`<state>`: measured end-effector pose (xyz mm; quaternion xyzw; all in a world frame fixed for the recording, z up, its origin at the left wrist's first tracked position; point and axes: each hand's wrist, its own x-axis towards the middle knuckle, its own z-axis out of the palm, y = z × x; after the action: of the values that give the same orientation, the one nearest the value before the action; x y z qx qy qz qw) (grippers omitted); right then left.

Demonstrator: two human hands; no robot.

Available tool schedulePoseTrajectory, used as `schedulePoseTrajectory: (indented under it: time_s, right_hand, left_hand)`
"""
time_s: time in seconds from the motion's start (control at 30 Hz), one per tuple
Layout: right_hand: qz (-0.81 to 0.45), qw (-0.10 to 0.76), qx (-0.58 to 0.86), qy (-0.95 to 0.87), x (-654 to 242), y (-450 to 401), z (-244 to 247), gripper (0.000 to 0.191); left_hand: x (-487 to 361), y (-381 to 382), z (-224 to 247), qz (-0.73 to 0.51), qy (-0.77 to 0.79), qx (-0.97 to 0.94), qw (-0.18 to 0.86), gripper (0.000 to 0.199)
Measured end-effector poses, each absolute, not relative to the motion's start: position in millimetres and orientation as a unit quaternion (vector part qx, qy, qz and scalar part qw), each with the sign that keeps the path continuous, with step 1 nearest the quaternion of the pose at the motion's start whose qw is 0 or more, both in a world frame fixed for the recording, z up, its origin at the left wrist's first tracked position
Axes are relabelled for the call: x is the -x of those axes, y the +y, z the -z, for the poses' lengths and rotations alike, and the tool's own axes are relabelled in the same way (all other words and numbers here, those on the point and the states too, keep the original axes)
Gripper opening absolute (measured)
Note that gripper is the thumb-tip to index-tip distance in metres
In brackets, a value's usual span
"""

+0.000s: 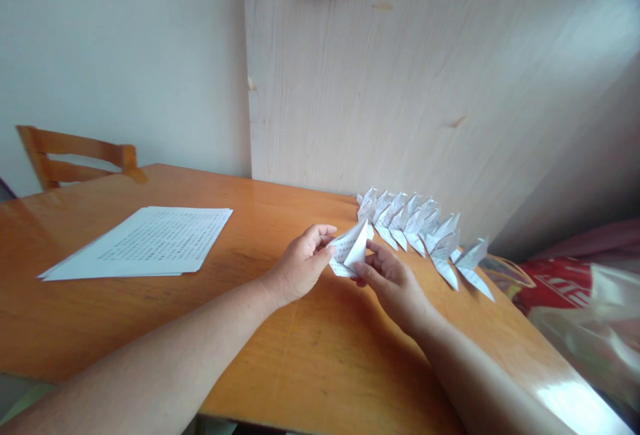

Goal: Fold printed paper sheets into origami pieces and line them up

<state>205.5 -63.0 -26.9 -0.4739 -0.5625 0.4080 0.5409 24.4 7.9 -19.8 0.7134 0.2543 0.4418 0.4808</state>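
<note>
Above the middle of the table, a partly folded sheet of printed paper [349,250] is held between both hands. It has a pointed flap rising at its right side. My left hand [306,258] pinches its left edge between thumb and fingers. At the lower right, my right hand [385,276] grips the paper with the thumb in front and the fingers behind. Behind and to the right stand several folded paper figures [415,220] with upright points, lined up in rows. One folded figure [474,265] sits a little apart at the right end.
A stack of printed sheets [150,242] lies on the left of the wooden table [280,362]. A wooden chair [83,152] stands beyond the table's left end. Along the right edge are a red bag [555,283] and pale plastic bags [595,328]. A wood-grain panel [350,102] backs the table.
</note>
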Motion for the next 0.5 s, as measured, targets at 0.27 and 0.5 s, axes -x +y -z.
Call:
schedulePoseTrajectory:
  time_s: [0.27, 0.5]
  right_hand:
    - [-0.433, 0.552, 0.462, -0.542, -199.8, -67.4, 17.9, 0.049]
    - [-0.45, 0.537, 0.49, -0.519, -202.1, -67.4, 21.0, 0.035]
  left_hand:
    - [-23.3, 6.6, 17.7, -0.435, 0.295, -0.702, 0.481, 0.035]
    - [-23.8, 7.8, 22.9, -0.428, 0.273, -0.756, 0.413, 0.039]
